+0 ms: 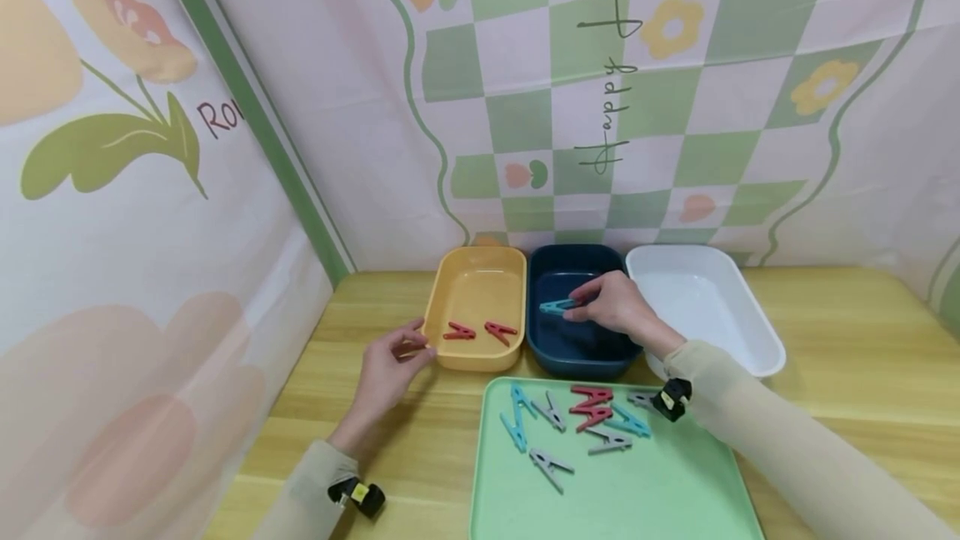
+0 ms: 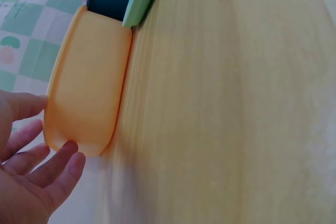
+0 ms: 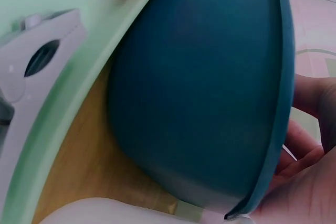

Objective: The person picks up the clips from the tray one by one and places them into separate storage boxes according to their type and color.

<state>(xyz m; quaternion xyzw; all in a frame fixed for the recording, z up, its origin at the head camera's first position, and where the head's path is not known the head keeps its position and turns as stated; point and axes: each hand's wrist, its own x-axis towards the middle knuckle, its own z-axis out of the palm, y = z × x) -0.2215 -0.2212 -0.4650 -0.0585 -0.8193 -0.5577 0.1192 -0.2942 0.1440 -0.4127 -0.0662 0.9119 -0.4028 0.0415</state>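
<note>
The wooden table [image 1: 825,332] carries everything, and the green tray [image 1: 675,490] lies closest to the person, between the two forearms. Behind the tray, three tubs stand in a row. The white tub [image 1: 720,307] is to the right of the right hand, the dark blue tub [image 1: 555,352] is directly under that hand, and the yellow tub [image 1: 480,357] is just to the right of the left hand.

The right hand [image 1: 615,302] reaches over the dark blue tub and pinches a teal clothespin [image 1: 557,306] between thumb and fingertips. The clothespin lies about level, with its long axis pointing left, away from the fingers, toward the yellow tub. It is above the inside of the blue tub and I cannot tell if it touches the bottom. The right hand is the only hand near it.

The left hand [image 1: 390,365] rests open at the near left corner of the yellow tub, with its fingers relaxed and touching the wall, holding nothing. Two red clothespins [image 1: 480,331] lie inside this tub. More clothespins [image 1: 577,423], teal, grey and red, lie loose on the tray, just below the right wrist.
</note>
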